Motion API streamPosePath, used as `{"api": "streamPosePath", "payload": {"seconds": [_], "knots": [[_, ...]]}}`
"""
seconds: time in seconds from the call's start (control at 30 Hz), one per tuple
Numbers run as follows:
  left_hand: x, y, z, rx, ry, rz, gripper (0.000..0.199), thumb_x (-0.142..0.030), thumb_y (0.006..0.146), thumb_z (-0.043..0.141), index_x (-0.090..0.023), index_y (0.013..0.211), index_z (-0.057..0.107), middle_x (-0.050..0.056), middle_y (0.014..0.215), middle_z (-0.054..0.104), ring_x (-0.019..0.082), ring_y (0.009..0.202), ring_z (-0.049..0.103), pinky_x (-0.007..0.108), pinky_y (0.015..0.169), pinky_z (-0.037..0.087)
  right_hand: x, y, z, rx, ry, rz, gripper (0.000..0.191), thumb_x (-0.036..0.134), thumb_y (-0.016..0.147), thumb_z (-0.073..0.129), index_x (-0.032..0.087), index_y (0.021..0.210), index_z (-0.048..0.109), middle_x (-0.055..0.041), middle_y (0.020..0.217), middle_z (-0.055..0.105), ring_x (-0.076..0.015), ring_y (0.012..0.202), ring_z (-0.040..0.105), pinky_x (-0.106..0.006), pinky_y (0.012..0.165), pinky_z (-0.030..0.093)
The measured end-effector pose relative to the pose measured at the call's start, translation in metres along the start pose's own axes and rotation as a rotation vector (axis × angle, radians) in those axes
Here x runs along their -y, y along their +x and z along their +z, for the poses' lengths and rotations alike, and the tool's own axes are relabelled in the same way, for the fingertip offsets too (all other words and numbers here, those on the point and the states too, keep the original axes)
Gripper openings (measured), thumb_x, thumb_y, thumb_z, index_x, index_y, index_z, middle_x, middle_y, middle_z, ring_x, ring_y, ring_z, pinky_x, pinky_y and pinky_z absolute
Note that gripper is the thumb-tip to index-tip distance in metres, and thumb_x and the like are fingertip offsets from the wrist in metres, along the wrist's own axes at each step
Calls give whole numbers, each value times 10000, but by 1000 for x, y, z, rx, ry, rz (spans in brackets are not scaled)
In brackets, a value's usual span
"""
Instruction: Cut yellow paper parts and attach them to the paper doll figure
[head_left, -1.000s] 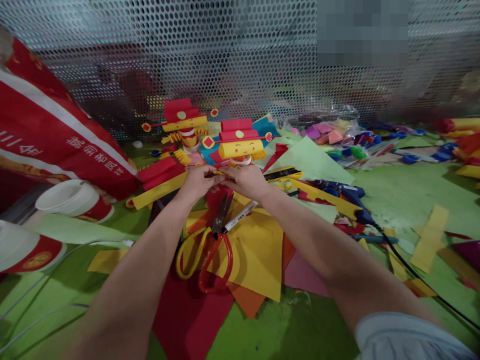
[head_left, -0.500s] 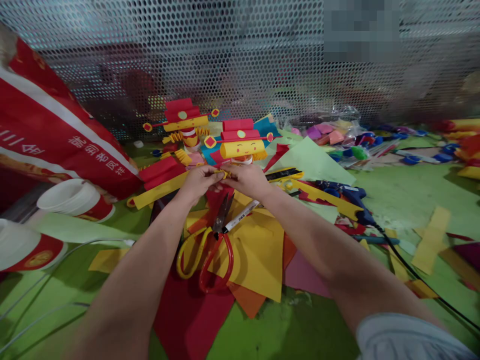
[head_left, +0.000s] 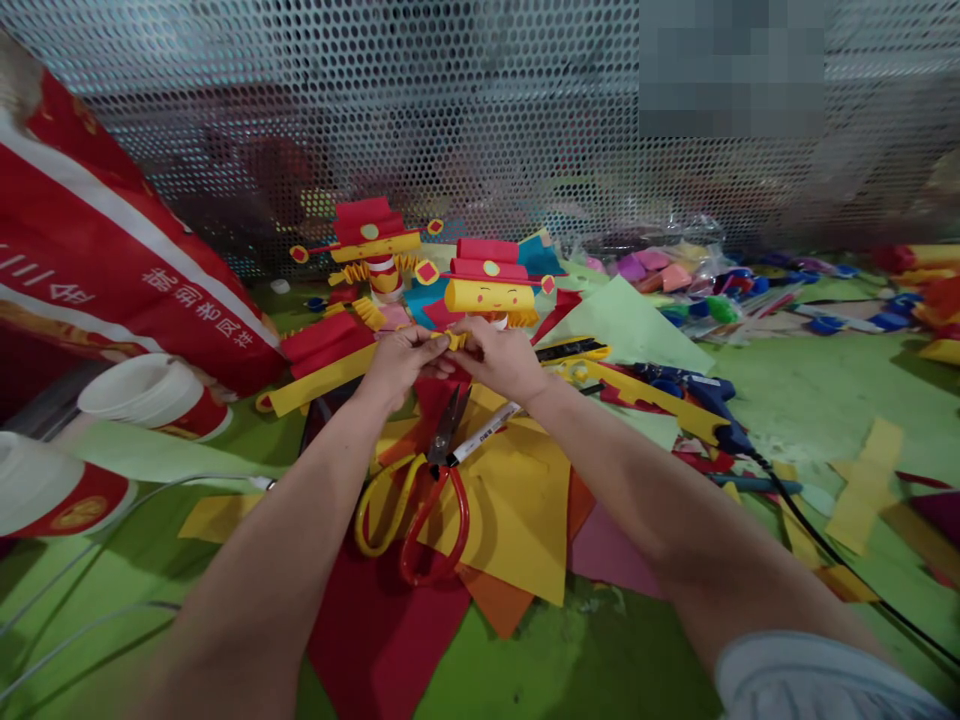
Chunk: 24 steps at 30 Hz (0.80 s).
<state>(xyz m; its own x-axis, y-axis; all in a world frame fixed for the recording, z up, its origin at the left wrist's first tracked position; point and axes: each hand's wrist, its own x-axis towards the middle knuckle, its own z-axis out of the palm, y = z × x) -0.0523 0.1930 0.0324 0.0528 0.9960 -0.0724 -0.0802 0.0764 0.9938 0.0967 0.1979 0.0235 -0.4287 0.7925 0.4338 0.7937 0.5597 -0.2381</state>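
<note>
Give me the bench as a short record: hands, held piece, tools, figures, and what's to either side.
Left hand: fingers pinching a small yellow piece
Right hand: fingers on the same piece
Piece detail: partly hidden by fingers; exact shape unclear
Tools below hands: scissors with one yellow and one red handle; white marker beside them
Figures behind hands: two paper figures with red hats
Left side: white-and-red cups, red bag
Right side: dark blue corded tool, probably a glue gun
</note>
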Motion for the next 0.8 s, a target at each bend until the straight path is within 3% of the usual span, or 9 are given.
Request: {"api": "streamPosePath", "payload": {"seconds": [0.33,0.6,0.8], "knots": [[0,-3,6,50,-148,-49,249,-260,635,757,-139,670,543,-15,572,648,106,505,636,185,506,517,2,0,-5,8,-107,91,371,369,882,404,219,1167,588,-58,852,711,-181,791,643,-245,624,361],[-1,-6,11,-1,-163,-61,237,-264,659,737,-148,655,531,-5,604,662,128,566,663,212,549,539,-1,0,-4,-40,-119,61,375,397,895,384,238,1166,590,-57,938,711,-175,816,640,-246,612,360],[1,-3,11,-51,-162,-19,243,-264,633,747,-151,636,531,-16,559,643,140,567,661,241,569,549,2,-1,-4,-61,-1,56,355,367,863,459,214,1159,583,-62,1012,695,-170,820,638,-251,669,412]]}}
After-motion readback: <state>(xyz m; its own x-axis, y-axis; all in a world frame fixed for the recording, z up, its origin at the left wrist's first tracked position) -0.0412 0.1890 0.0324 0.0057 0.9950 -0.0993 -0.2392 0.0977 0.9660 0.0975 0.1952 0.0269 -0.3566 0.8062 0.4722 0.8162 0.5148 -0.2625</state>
